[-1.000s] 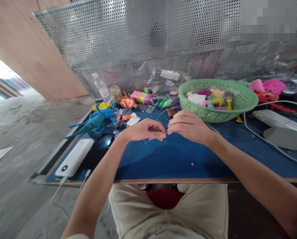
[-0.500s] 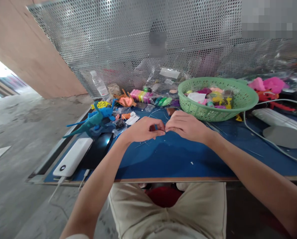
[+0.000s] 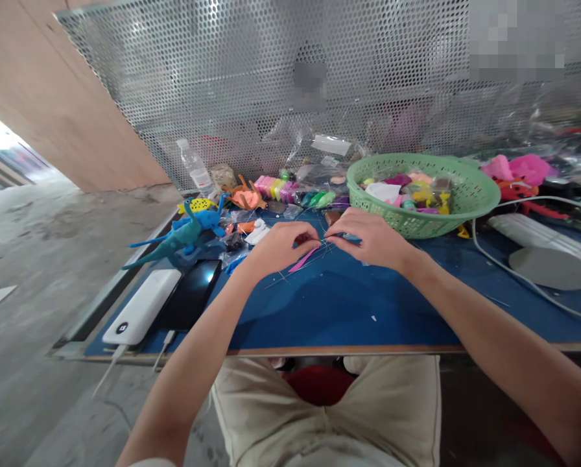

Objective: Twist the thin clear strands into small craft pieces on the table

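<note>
Over the middle of the blue table [image 3: 314, 318], my left hand [image 3: 290, 245] is closed, its thumb and fingertips pinched on something too small to make out. Close to its right, my right hand [image 3: 368, 237] is pinched too, with its fingertips near thin wires; what it holds is hidden. A small gap separates the two sets of fingertips. Beside the left fingertips lies a narrow pink strip [image 3: 302, 261]. Thin wires [image 3: 283, 277] lie on the table below my left hand.
A green basket [image 3: 417, 224] of colourful pieces stands behind my right hand. Blue and teal figures [image 3: 188, 233], a white power bank [image 3: 142, 308] and a dark phone [image 3: 189, 298] are at left. A bottle [image 3: 196, 170] stands behind; a white cable [image 3: 504, 269] curves at right.
My hands have moved slightly up and apart, so their fingertips no longer meet. The pink strip and more of the thin wires now show beside my left fingertips.
</note>
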The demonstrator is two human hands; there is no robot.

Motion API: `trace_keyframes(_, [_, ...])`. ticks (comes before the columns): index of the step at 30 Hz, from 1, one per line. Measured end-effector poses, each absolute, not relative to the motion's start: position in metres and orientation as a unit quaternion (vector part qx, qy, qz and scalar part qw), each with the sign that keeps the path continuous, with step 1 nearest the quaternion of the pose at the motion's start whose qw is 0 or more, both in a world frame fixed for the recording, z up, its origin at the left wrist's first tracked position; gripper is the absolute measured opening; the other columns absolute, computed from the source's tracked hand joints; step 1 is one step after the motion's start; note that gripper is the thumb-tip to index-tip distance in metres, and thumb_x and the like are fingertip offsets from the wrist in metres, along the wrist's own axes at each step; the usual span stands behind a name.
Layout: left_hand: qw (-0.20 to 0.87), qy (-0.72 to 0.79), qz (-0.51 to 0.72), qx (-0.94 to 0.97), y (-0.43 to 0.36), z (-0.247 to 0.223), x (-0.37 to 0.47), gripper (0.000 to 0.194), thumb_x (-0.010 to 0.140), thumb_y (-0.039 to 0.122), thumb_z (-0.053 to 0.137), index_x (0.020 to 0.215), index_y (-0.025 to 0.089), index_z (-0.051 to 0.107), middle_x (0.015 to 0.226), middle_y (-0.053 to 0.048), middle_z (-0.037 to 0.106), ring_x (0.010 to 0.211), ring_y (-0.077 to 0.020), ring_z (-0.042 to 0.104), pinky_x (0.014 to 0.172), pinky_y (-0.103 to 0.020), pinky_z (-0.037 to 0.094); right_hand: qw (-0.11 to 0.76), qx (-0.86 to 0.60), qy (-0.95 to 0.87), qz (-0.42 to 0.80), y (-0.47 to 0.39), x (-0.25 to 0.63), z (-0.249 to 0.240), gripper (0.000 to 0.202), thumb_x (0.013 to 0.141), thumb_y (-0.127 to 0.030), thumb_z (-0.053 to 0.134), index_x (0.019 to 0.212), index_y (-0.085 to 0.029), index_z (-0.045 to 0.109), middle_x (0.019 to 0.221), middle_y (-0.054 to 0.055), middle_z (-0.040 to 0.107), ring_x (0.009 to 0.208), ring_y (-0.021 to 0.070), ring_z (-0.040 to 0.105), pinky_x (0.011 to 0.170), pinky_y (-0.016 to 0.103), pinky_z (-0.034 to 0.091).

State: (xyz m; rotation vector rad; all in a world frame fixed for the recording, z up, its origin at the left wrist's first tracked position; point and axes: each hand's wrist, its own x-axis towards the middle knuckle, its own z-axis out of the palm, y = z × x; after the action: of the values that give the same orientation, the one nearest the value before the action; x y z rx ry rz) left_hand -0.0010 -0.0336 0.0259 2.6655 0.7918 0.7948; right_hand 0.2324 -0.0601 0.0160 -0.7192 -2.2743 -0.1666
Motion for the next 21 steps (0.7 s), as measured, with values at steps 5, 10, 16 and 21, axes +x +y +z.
trace_keyframes(5, [0.166,0.228,0.319,0.905,-0.0362,0.0319,-0.0024,0.017,0.095,0.031,0.056,0.094,0.018,0.068,0.086,-0.003,0.071,0.076,-0.0131,0.063,0.072,-0.026,0.048,0.448,-0.284,-0.848,-0.026,-0.0645,0.2337,0.0185,0.007,0.093,-0.024,0.063,0.093,-0.023,0.070,0.085,0.003,0.073,0.079,0.0173,0.063,0.074,0.032,0.052])
trace_keyframes(10, [0.159,0.209,0.349,0.900,-0.0368,0.0316,-0.0035,0.017,0.097,0.027,0.053,0.094,0.017,0.066,0.081,-0.003,0.068,0.069,-0.0110,0.059,0.065,-0.024,0.046,0.491,-0.299,-0.817,0.052,-0.0687,0.2317,0.0196,0.005,0.090,-0.025,0.067,0.090,-0.023,0.071,0.082,0.002,0.070,0.070,0.0148,0.061,0.067,0.030,0.051])
trace_keyframes(16, [0.171,0.201,0.373,0.890,-0.0387,0.0268,-0.0018,0.014,0.099,0.022,0.049,0.091,0.016,0.059,0.077,-0.001,0.060,0.064,-0.0085,0.051,0.059,-0.021,0.041,0.508,-0.276,-0.814,0.057,-0.0698,0.2281,0.0185,0.004,0.089,-0.024,0.069,0.091,-0.025,0.073,0.080,0.001,0.070,0.070,0.0149,0.060,0.065,0.030,0.049])
trace_keyframes(21, [0.179,0.197,0.368,0.891,-0.0413,0.0262,-0.0004,0.015,0.101,0.024,0.048,0.091,0.016,0.057,0.077,-0.001,0.058,0.065,-0.0089,0.048,0.060,-0.022,0.039,0.524,-0.234,-0.817,0.054,-0.0677,0.2268,0.0156,0.010,0.090,-0.020,0.068,0.093,-0.027,0.074,0.082,0.000,0.074,0.073,0.0156,0.062,0.064,0.030,0.050])
